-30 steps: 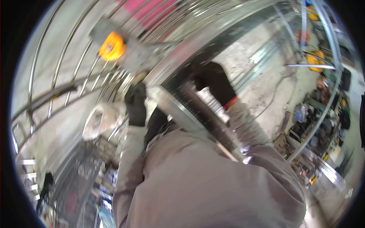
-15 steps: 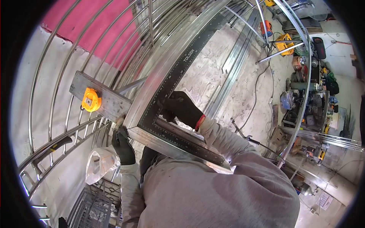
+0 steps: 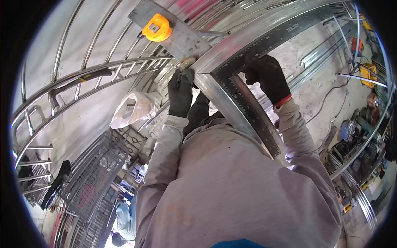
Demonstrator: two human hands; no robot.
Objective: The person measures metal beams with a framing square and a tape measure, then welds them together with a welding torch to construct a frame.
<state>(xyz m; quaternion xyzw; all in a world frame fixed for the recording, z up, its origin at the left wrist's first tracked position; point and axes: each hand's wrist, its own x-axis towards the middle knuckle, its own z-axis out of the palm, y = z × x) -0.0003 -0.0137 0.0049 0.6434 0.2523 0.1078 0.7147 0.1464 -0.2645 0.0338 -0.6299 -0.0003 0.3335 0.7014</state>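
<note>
Two square metal tubes meet at a mitred corner, forming a metal tube frame (image 3: 230,108). A black L-shaped framing square (image 3: 285,32) with white scale marks lies against its inner side, its own corner set into the frame's corner. My right hand (image 3: 271,78), in a dark glove with a red cuff, is closed on the square near its inside corner. My left hand (image 3: 180,94), also gloved, has its fingers drawn together at the frame's outer corner; the fingertips are partly hidden. A yellow tape measure (image 3: 157,28) rests on a flat steel plate (image 3: 184,43) just beyond.
A hammer (image 3: 80,79) hangs on curved metal rails (image 3: 49,93) at left. Below are a white bag (image 3: 134,109) and grey metal grilles (image 3: 93,175). Long metal bars (image 3: 318,62) lie on the floor; tools and a yellow crate (image 3: 367,75) stand at right.
My view has turned, so the frame, square and tape measure appear shifted and rotated. Both hands stay at the frame's corner, the right one still on the square.
</note>
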